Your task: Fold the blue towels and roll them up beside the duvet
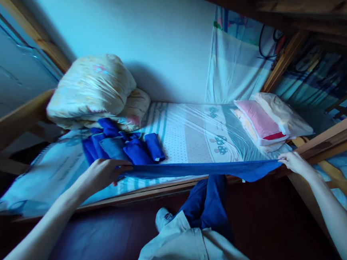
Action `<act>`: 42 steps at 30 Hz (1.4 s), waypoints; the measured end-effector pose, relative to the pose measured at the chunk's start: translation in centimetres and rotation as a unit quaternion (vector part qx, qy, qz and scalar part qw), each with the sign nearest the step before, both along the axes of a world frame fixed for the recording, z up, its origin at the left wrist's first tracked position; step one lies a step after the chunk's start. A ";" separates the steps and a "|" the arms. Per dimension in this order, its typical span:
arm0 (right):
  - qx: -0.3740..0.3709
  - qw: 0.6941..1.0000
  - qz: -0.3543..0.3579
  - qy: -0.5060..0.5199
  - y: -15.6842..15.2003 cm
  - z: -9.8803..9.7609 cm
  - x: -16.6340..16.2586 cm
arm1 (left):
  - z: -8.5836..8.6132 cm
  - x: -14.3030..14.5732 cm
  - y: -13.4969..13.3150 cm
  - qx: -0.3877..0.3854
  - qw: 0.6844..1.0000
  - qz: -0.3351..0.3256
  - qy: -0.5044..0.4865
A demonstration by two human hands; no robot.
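A blue cloth (200,169) is stretched taut between my two hands over the front edge of the bed. My left hand (105,172) is closed on its left end, close to a pile of folded blue cloths (124,145) on the mattress. My right hand (294,160) pinches the cloth's right end by the wooden bed rail (325,142). More of the blue cloth hangs down in the middle (206,202) toward my lap.
The mattress (191,131) has a striped, patterned sheet. A bundled pale quilt (95,90) lies at the left end, stacked pink and cream pillows (267,121) at the right. A wooden upper bunk hangs overhead. My light trousers (188,251) and a dark floor are below.
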State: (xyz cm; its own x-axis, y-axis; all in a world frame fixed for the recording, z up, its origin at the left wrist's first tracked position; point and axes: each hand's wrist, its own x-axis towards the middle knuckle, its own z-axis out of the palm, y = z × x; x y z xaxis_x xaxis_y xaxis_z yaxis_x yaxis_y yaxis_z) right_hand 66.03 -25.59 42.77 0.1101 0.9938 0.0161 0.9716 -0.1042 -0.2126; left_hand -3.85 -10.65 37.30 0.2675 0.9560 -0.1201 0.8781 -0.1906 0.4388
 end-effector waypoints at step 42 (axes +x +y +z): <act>0.019 0.983 -0.162 0.082 18.6 -31.6 2.7 | -28.9 9.5 14.3 0.036 0.996 -0.021 0.077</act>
